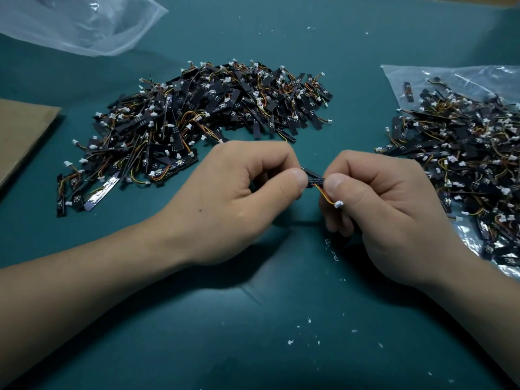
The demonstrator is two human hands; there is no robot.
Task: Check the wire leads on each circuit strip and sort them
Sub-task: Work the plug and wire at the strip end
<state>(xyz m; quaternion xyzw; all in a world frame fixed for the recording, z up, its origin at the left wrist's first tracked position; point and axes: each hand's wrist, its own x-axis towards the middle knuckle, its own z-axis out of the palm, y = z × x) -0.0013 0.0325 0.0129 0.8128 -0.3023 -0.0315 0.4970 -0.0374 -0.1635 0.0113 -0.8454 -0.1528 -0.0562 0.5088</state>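
A small black circuit strip (315,180) with orange and yellow wire leads ending in a white connector (338,204) is held above the green mat at centre. My left hand (239,198) pinches the strip's left end between thumb and fingers. My right hand (385,204) pinches the right end, where the wires leave it; the connector hangs against that hand's fingers. A large heap of black strips (202,116) lies beyond my left hand. Another heap (464,164) lies on a clear plastic bag at the right.
A clear plastic bag (81,23) lies at the far left corner. A piece of brown cardboard (19,133) sits at the left edge. Small white scraps (309,330) dot the green mat (253,333) near me.
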